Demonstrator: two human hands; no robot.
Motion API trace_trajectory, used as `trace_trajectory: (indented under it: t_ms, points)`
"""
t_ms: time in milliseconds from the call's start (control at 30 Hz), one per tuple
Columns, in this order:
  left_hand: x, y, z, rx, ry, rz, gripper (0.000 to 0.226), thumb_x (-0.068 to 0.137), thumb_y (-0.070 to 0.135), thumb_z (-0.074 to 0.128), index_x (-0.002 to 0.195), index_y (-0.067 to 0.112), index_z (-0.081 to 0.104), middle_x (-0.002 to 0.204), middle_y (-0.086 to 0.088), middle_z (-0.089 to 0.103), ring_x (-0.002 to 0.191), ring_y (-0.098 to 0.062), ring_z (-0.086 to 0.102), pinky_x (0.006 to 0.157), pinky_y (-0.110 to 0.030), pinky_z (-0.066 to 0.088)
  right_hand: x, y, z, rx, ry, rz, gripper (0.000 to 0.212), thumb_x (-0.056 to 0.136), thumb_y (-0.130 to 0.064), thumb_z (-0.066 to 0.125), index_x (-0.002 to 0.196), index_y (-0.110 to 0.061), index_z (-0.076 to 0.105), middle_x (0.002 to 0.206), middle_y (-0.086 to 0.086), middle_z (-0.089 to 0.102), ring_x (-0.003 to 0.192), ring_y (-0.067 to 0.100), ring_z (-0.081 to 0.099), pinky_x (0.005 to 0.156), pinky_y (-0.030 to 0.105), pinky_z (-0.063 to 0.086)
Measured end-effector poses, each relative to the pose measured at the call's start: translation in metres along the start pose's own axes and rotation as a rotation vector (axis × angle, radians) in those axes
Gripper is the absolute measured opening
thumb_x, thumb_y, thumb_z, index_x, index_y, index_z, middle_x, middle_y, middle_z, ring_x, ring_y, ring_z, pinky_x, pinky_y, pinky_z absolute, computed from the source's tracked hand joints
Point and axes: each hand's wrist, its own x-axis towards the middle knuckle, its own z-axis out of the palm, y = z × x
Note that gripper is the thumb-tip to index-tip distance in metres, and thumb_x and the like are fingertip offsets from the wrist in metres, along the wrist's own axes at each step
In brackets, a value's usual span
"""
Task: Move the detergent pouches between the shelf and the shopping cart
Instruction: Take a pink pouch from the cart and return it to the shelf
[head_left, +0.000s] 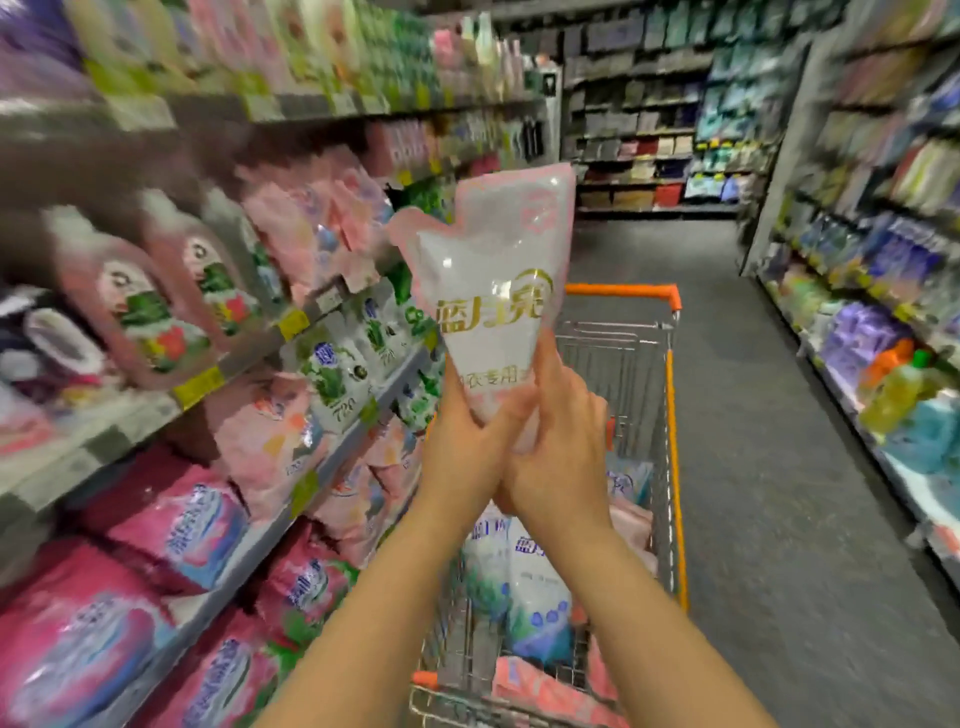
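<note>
Grip of left hand (462, 447) and right hand (561, 447) clamps the upright pink-white detergent pouch (493, 260) low down.

The white-and-pink soft plastic-film pouch (493, 280) is rendered glossy, with bright highlights and creases. The silvery wire shopping cart (618, 358) is made of shiny bare metal and is edged with smooth orange plastic trim (623, 289). The grey aisle floor (753, 415) is shown matt and finely speckled.
</note>
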Motion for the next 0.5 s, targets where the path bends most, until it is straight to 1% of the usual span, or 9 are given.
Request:
trace_trajectory:
  t_ms: [33,67,133,167,233,300,333,400,500]
  points:
    - [-0.01,0.021,-0.015,0.004,0.051,0.022,0.077,0.061,0.06,0.064,0.127,0.023,0.048,0.108,0.019,0.062,0.095,0.01,0.059,0.083,-0.011,0.046,-0.002,-0.025,-0.006,0.041,0.016,-0.034,0.078,0.079,-0.051,0.054,0.144,-0.039,0.012,0.133,0.004,0.049,0.113,0.017,0.043,0.093,0.027,0.031]
    - [-0.019,0.042,-0.032,0.016,0.097,0.049,0.075,0.059,0.061,0.066,0.123,0.026,0.048,0.104,0.023,0.062,0.092,0.014,0.059,0.081,-0.009,0.046,-0.006,-0.051,-0.013,0.087,0.034,-0.051,0.081,0.077,-0.05,0.057,0.144,-0.04,0.012,0.127,0.007,0.05,0.11,0.02,0.045,0.088,0.025,0.031]
    - [-0.041,0.084,-0.072,0.04,0.196,0.121,0.06,0.062,0.051,0.076,0.112,0.036,0.046,0.099,0.029,0.057,0.086,0.022,0.055,0.075,-0.002,0.041,-0.017,-0.106,-0.021,0.196,-0.043,-0.069,0.089,0.074,-0.045,0.067,0.137,-0.054,0.006,0.126,0.005,0.044,0.113,0.024,0.046,0.081,0.022,0.032]
    - [-0.051,0.103,-0.094,0.039,0.249,0.152,0.054,0.064,0.046,0.075,0.109,0.038,0.045,0.1,0.029,0.057,0.087,0.021,0.056,0.076,-0.003,0.042,-0.022,-0.132,-0.024,0.26,-0.128,-0.09,0.092,0.071,-0.04,0.073,0.13,-0.059,0.004,0.129,0.0,0.039,0.118,0.021,0.043,0.082,0.022,0.033]
    - [-0.073,0.137,-0.144,0.088,0.336,0.184,0.061,0.059,0.048,0.072,0.114,0.041,0.045,0.098,0.03,0.063,0.092,0.009,0.061,0.08,-0.015,0.049,-0.033,-0.184,-0.024,0.377,-0.273,-0.182,0.102,0.065,-0.035,0.077,0.122,-0.063,-0.002,0.127,-0.012,0.028,0.127,0.013,0.035,0.091,0.022,0.034]
    - [-0.096,0.167,-0.196,0.141,0.402,0.189,0.065,0.056,0.052,0.07,0.115,0.045,0.045,0.091,0.034,0.065,0.085,0.001,0.065,0.074,-0.02,0.051,-0.044,-0.237,-0.02,0.497,-0.373,-0.264,0.112,0.062,-0.038,0.076,0.119,-0.069,-0.015,0.131,-0.022,0.021,0.132,0.006,0.032,0.103,0.022,0.032]
    - [-0.11,0.182,-0.223,0.156,0.433,0.206,0.062,0.056,0.051,0.071,0.112,0.046,0.046,0.09,0.034,0.065,0.084,-0.001,0.065,0.073,-0.02,0.051,-0.053,-0.264,-0.014,0.578,-0.422,-0.297,0.111,0.06,-0.042,0.072,0.118,-0.073,-0.017,0.138,-0.023,0.021,0.135,0.005,0.03,0.109,0.028,0.031]
    - [-0.141,0.211,-0.276,0.229,0.48,0.261,0.057,0.057,0.049,0.074,0.108,0.046,0.048,0.092,0.034,0.066,0.089,0.005,0.064,0.077,-0.015,0.049,-0.076,-0.315,0.002,0.717,-0.518,-0.347,0.099,0.06,-0.05,0.059,0.115,-0.078,-0.018,0.149,-0.021,0.018,0.14,0.007,0.023,0.114,0.04,0.028]
    - [-0.195,0.251,-0.354,0.358,0.591,0.291,0.048,0.07,0.037,0.076,0.109,0.043,0.049,0.087,0.037,0.064,0.084,0.015,0.061,0.07,-0.003,0.045,-0.117,-0.395,0.03,0.865,-0.583,-0.418,0.08,0.067,-0.055,0.045,0.113,-0.08,-0.016,0.146,-0.029,0.016,0.14,0.0,0.019,0.116,0.037,0.023]
